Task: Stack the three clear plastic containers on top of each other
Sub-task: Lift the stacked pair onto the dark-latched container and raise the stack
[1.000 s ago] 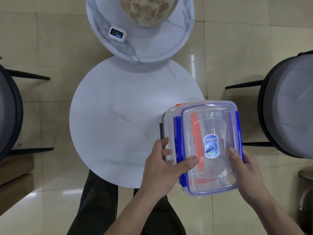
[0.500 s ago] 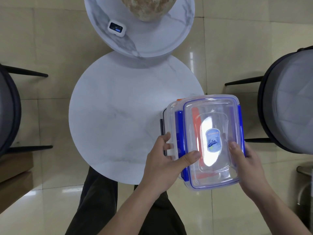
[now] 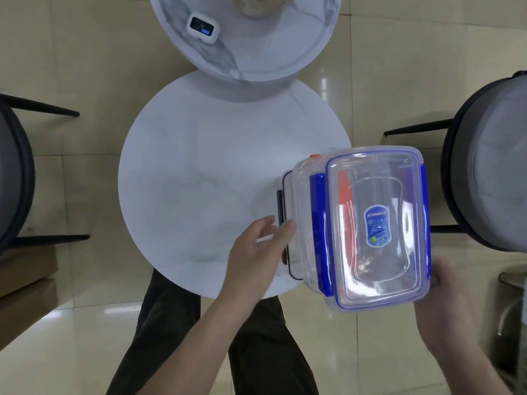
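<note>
1. I see the stack of clear containers (image 3: 359, 223) at the right edge of the round white worktop (image 3: 199, 181), part of it overhanging the rim toward the floor.
2. The top container (image 3: 376, 226) has a blue-trimmed lid and blue side clips, lid facing up at the camera; its long axis runs away from the person, tilted slightly off that line. A blue label (image 3: 377, 226) sits mid-lid.
3. Below it, an orange-trimmed container (image 3: 343, 186) shows through the clear plastic and at the far left corner. A dark-trimmed container (image 3: 286, 223) juts out at the left, lowest of the three. All three long axes look roughly parallel; each layer is offset leftward from the one above.
4. Left hand (image 3: 256, 252): open, fingers loosely spread. Fingertips lie at the left side of the lower containers; it grips nothing, and motion blur leaves actual contact unclear.
5. Right hand (image 3: 447, 303): at the near right corner of the stack, below the top lid's rim. Fingers look relaxed, not clamped on anything; whether they touch the container I cannot tell.
6. Both forearms reach in from the bottom of the view, the left angled up to the right.
7. A second marble worktop (image 3: 299, 47) beyond carries a small white device (image 3: 203, 28).
</note>
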Demonstrator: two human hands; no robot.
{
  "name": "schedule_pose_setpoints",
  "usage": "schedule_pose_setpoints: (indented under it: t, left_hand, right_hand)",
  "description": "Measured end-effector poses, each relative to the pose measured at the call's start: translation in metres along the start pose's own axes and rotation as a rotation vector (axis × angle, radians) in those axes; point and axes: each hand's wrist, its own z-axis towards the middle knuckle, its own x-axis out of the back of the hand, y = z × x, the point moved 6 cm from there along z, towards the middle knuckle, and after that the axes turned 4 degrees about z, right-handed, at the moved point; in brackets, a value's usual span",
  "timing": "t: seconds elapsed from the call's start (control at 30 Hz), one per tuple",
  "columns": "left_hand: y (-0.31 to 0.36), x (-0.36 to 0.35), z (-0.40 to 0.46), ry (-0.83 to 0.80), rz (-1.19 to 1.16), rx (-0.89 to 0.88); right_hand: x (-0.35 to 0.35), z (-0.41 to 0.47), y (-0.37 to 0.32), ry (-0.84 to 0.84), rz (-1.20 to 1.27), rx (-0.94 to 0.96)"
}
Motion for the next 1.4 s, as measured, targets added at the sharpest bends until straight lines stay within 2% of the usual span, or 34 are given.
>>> schedule_pose_setpoints:
  t: [0.2,0.43,0.57,0.73,0.87,1.4]
  left_hand:
    - [-0.028,0.033,0.033,0.094,0.099,0.049]
    - [-0.036,0.043,0.077,0.106,0.222,0.011]
    - [-0.041,0.034,0.101,0.077,0.256,-0.022]
    - [-0.043,0.017,0.121,0.055,0.308,-0.061]
    - [-0.042,0.005,0.132,0.031,0.317,-0.071]
    - [-0.033,-0.013,0.156,0.036,0.202,-0.131]
  right_hand:
    - [0.011,-0.032,0.095,0.130,-0.168,-0.179]
    - [-0.069,-0.073,0.167,0.004,-0.206,-0.477]
    - [-0.113,-0.079,0.180,-0.032,-0.085,-0.566]
    - [-0.145,-0.063,0.177,-0.036,0.154,-0.623]
    - [-0.155,-0.056,0.177,-0.008,0.220,-0.660]
    - [-0.156,-0.045,0.183,-0.040,0.103,-0.628]
